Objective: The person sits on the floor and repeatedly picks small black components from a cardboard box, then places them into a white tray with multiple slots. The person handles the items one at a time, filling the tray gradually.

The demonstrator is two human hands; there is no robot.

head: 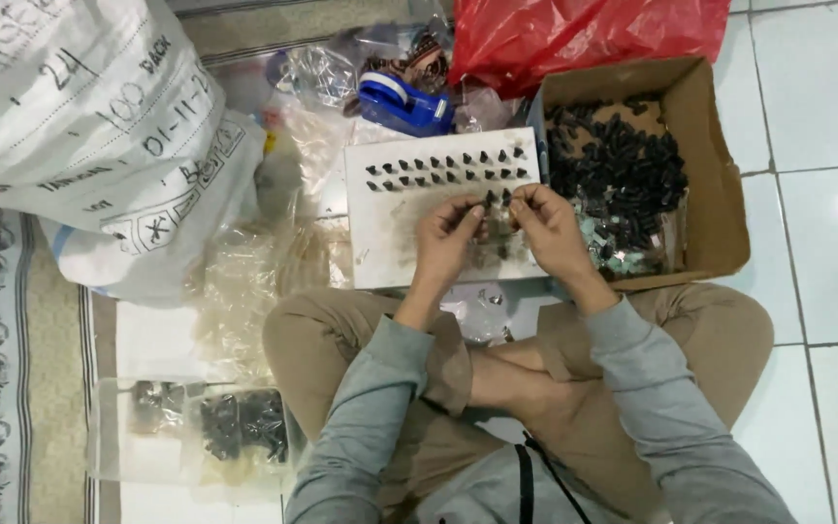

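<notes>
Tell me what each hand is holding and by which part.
Left hand and right hand each pinch a small black plastic piece at the fingertips over the white board; the gripped part cannot be told.

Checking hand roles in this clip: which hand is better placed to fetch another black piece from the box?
Probably the right hand: it sits beside the box of black pieces. The left hand is over the white board, farther from the box.

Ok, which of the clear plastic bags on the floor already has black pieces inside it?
The flat clear bag on the floor beside the person's left knee; dark pieces show through it. The crumpled clear bags near the white sack look empty.
</notes>
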